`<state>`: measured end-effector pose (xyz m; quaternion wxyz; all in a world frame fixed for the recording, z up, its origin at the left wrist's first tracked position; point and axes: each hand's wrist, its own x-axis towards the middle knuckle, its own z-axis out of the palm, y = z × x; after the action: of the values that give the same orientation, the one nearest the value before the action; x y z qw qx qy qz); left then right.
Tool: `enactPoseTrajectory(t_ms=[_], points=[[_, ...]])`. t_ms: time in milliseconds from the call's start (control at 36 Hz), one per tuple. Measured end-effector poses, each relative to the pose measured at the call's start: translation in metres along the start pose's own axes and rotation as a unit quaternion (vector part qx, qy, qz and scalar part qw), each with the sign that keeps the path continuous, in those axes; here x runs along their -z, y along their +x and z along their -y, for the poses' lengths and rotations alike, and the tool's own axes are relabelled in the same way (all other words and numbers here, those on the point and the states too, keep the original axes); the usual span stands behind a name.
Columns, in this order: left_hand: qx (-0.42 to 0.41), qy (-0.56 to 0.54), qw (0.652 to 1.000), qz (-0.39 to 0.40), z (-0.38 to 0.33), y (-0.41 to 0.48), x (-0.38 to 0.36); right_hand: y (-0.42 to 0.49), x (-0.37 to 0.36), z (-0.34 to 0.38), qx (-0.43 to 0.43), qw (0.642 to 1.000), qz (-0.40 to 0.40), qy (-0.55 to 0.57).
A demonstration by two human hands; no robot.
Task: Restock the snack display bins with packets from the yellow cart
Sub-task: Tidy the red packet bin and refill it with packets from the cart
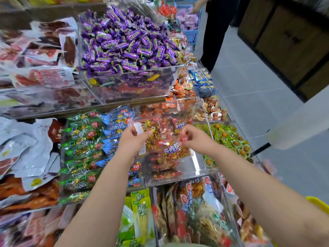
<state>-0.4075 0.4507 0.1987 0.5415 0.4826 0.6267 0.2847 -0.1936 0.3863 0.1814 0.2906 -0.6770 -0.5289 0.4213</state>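
display: tiered clear bins; I take the half-empty red-packet bin (193, 167) as my landmark.
purple candy bin (124, 49): behind and above the landmark, heaped full.
green packets (80, 148): left of the landmark, in stacked rows, with blue ones between.
bag (165, 141): clear bulk bag of red-and-gold packets, held right over the landmark. I can't tell if it's open yet.
left hand (131, 142): on the bag's left top corner, fingers curled round the film by the white label.
right hand (195, 138): on the bag's right edge, thumb and fingers pinching the film.
yellow cart (318, 205): only a corner shows, right of and nearer than the landmark.
step: my guess is opening the bag to empty it into the landmark.
how: I'd part the film evenly, hold the mouth over the landmark's bare floor and tip slowly. A fast dump could spill into neighbouring bins.
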Motion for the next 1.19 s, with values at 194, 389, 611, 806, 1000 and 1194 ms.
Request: enactPoseTrajectory(t_ms=[194, 389, 611, 806, 1000, 1194], points=[[-0.034, -0.021, 0.997, -0.073, -0.007, 0.014, 0.007, 0.021, 0.024, -0.002, -0.030, 0.984, -0.170, -0.044], [0.016, -0.057, 0.997, -0.056, 0.005, 0.025, 0.010, 0.049, 0.031, 0.014, -0.045, 0.970, -0.238, 0.001], [0.029, -0.080, 0.995, -0.058, 0.012, 0.030, 0.009, 0.072, 0.018, 0.005, 0.013, 0.957, -0.174, -0.233], [0.027, -0.082, 0.995, -0.060, 0.013, 0.030, 0.010, 0.091, 0.002, -0.021, -0.075, 0.914, -0.009, -0.398], [0.052, -0.076, 0.995, -0.043, 0.014, 0.033, 0.013, 0.100, -0.007, -0.027, -0.035, 0.847, -0.096, -0.521], [0.054, -0.082, 0.994, -0.048, 0.015, 0.030, 0.011, 0.095, -0.035, -0.045, -0.111, 0.895, 0.087, -0.423]])
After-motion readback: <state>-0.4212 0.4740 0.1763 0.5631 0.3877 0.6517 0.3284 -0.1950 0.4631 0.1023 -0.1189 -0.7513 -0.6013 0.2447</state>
